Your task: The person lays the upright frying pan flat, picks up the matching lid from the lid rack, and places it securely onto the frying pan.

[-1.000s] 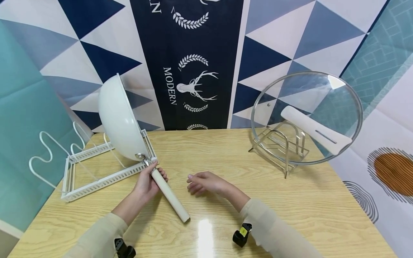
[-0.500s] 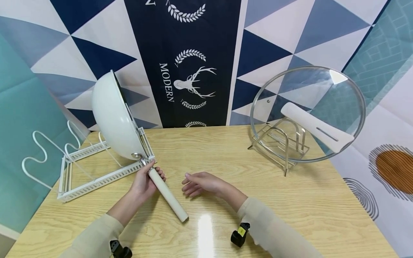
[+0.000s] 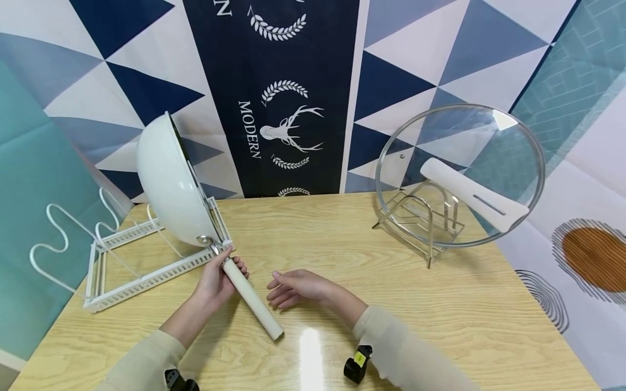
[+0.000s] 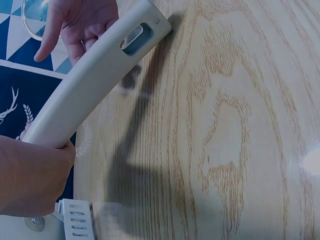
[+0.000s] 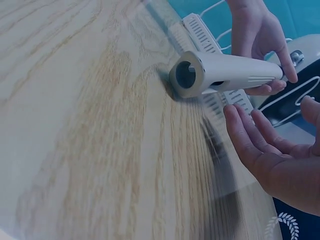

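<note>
**Deep round white pan [image 3: 168, 184] in L hand [image 3: 217, 279]; R hand [image 3: 295, 288] free**

Pan's centre-left in the head view, tipped on its side w/ rim facing R, at the R end of a white slotted rack [image 3: 161, 276] w/ wavy wire dividers, on a pale wood-grain tabletop [image 3: 318, 228]. Can't tell how much of the weight the rack takes.

L hand's grip is wrapped round the base of the pan's long off-white handle [image 3: 251, 298], nr the shiny metal joint [image 3: 205, 239]. Handle slants down to lower middle of frame. R hand's grip is released: fingers loosely extended, just beside the handle's free end, holding nothing.

Progress, as I judge it: pan's prob abt where it's meant to sit, but L hand hasn't let go, so that part isn't finished. Lid part looks done: big round clear glass lid [image 3: 459, 136] w/ metal rim & white bar handle [image 3: 474, 194] leans in a gold-toned wire stand [image 3: 430, 239], mid-R, no hand on it.

Writing: navy backdrop panel [image 3: 293, 60], top centre, reads "MODERN" sideways, next to a white stag head [image 3: 281, 132]; a lone "N" [image 3: 223, 7] nr top edge, rest cut off. No legible brand on pan, handle or lid. Yellow patch [image 3: 360, 358] on the black wrist cam [image 3: 354, 372], lower middle: too small to read.
</note>
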The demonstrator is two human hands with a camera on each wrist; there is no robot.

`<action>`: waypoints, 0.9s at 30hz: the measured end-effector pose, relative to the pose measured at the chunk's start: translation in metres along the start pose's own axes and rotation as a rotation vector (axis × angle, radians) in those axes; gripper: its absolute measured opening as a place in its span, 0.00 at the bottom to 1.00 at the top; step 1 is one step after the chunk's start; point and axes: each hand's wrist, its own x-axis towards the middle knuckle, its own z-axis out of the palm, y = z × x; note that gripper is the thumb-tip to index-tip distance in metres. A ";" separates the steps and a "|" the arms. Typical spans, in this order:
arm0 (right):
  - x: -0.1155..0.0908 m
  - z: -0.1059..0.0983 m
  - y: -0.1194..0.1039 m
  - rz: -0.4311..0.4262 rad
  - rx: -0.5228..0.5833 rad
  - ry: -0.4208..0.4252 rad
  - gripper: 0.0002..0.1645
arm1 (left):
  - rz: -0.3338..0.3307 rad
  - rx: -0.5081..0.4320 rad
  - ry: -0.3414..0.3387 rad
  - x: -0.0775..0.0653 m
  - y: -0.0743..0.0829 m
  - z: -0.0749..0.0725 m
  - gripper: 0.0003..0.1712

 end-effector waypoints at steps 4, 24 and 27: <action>0.002 0.005 0.000 -0.001 0.014 -0.003 0.33 | 0.007 0.010 -0.006 0.000 0.000 -0.001 0.15; 0.015 0.024 0.005 0.049 0.051 0.036 0.28 | -0.007 -0.016 -0.034 -0.002 -0.001 -0.001 0.10; 0.016 0.026 0.006 0.060 0.048 0.038 0.28 | -0.010 -0.019 -0.033 -0.002 -0.001 -0.001 0.09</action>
